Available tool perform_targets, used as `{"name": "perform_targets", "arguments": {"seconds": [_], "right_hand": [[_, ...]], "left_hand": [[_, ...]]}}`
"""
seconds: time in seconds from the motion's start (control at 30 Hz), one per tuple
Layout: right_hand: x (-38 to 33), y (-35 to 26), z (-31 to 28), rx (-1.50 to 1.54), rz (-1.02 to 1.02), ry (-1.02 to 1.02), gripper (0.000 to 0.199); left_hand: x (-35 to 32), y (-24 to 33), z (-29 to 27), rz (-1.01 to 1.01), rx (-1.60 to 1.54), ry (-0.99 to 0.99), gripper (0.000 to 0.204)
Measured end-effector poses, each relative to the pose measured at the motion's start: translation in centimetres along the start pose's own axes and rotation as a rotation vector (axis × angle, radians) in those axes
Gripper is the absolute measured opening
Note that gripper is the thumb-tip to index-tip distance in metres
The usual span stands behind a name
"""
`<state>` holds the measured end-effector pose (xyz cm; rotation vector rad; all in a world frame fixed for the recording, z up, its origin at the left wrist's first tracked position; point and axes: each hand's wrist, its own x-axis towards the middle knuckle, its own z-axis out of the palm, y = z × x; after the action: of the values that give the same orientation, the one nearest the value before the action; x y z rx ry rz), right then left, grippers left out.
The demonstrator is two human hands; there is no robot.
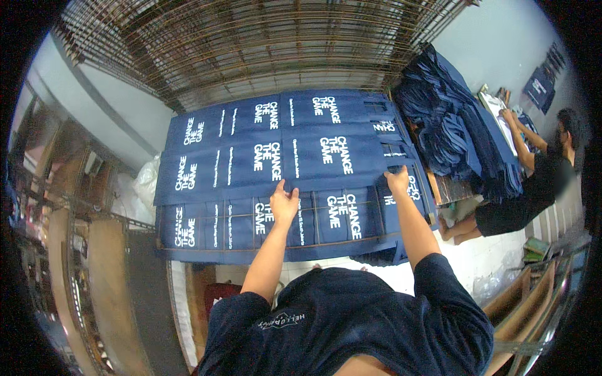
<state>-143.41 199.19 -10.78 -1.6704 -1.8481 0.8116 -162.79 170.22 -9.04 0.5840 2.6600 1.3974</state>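
Position of two hands at a blue cloth, noted from the side of the room; the cloth [307, 164] lay flat as the middle of three printed rows, its long axis running left to right across the person's front, its near edge facing the body; the far cloth [244, 119] lay beyond it, and the front cloth [321, 232], crossed by thin rods, lay on the body side.

The governing relation was that of fingers to near edge; the left hand [285, 202] stood at about the middle of that edge, its fingers pointing away from the body, thumb and forefinger tips apart; the right hand [396, 182] stood at the right-hand end, near the corner, so that the bulk of the cloth lay beyond and to the left of its fingers; the left was thus the nearer to the cloth's centre, the right the nearer to its end; whether either set of fingers was clamped on the fabric I could not tell, the undersides being hidden.

Surroundings: a rack [251, 56] of close-set rods rose beyond the far row; a heap [439, 135] of dark blue fabric lay to the right; past it a co-worker [523, 188] sat, arms extended, well apart from both hands.
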Motion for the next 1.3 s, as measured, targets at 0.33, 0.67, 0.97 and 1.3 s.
{"name": "perform_targets", "arguments": {"seconds": [0.33, 0.67, 0.97, 1.3], "right_hand": [[-1.8, 7.2, -5.0, 0.561, 0.056, 0.272, 0.069], [-0.3, 14.9, -14.4, 0.745, 0.267, 0.527, 0.04], [4.0, 14.9, -18.1, 0.89, 0.252, 0.473, 0.039], [10.5, 21.8, -27.8, 1.163, 0.318, 0.361, 0.031]], "left_hand": [[-6.9, -0.1, -5.9, 0.207, 0.017, -0.064, 0.064], [-17.9, 0.8, -3.5, 0.158, -0.272, -0.446, 0.032], [-17.8, 8.9, 1.2, 0.276, -0.302, -0.392, 0.029], [-24.0, 13.0, 7.0, 0.181, -0.336, -0.462, 0.028]]}}
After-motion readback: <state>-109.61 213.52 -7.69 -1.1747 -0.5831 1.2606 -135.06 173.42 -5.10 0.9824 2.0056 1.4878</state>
